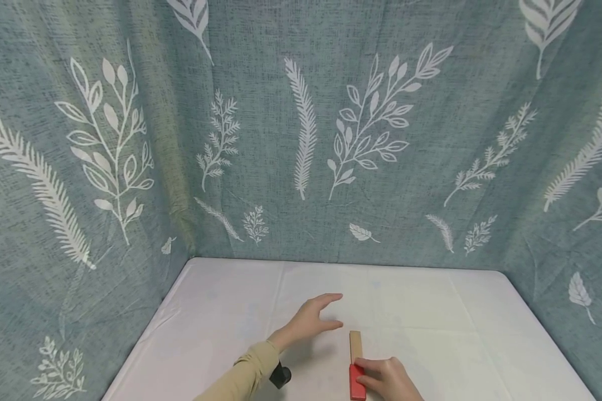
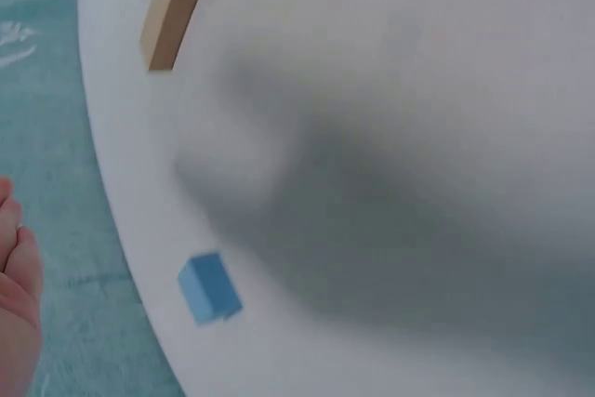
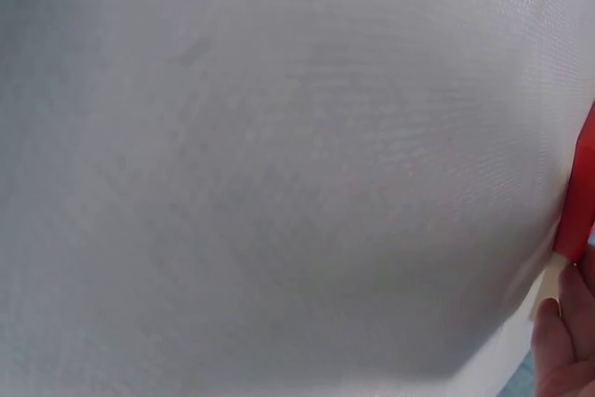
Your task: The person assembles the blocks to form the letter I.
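Observation:
Low in the head view, a red block and a plain wooden block lie end to end on the white table. My right hand pinches the red block near where the two meet; in the right wrist view its fingers are at that joint. Left of the wooden block, my left hand hovers over the table with thumb and fingers spread apart, holding nothing. The left wrist view has the wooden block at the top, a small blue block below and part of my left hand at the edge.
The white cloth-covered table has rounded far corners. A blue-green curtain with white leaf prints hangs behind it and along both sides. A black wrist-worn device shows beside the left sleeve.

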`<state>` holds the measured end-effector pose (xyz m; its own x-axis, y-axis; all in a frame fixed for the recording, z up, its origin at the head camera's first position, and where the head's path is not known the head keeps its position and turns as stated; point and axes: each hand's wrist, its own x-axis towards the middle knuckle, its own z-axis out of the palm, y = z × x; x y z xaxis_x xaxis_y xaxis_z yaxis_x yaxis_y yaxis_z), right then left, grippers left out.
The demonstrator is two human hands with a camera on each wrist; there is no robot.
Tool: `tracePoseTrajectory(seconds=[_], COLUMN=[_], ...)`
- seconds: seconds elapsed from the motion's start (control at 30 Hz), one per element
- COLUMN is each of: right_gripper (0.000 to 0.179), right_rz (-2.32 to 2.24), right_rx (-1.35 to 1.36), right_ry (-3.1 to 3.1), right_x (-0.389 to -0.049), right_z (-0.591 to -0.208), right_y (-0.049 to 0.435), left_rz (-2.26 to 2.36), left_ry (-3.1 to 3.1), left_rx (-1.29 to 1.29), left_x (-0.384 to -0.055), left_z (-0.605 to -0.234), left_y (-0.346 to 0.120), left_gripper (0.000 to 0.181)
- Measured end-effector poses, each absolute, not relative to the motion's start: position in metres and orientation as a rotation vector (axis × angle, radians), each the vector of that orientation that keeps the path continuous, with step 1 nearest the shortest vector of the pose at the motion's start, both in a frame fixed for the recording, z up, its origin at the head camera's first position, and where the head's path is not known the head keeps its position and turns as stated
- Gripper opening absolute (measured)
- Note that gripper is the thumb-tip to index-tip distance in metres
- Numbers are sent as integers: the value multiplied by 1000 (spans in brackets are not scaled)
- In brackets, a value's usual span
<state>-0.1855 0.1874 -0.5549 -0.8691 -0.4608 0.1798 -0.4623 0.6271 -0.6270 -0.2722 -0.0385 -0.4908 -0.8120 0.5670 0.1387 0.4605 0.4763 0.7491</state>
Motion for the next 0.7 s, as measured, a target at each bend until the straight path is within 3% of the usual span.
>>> tracePoseTrajectory(seconds=[0.7], right_gripper=[39], right_rz=[1176], right_rx=[729], right_ry=[-2856], right_x=[-186], right_z=[-556], right_y=[188], left_rz=[1360], left_ry=[2636], left_rx=[758], left_x=[-296], left_z=[-496], left_y=[-85], left_gripper=[58])
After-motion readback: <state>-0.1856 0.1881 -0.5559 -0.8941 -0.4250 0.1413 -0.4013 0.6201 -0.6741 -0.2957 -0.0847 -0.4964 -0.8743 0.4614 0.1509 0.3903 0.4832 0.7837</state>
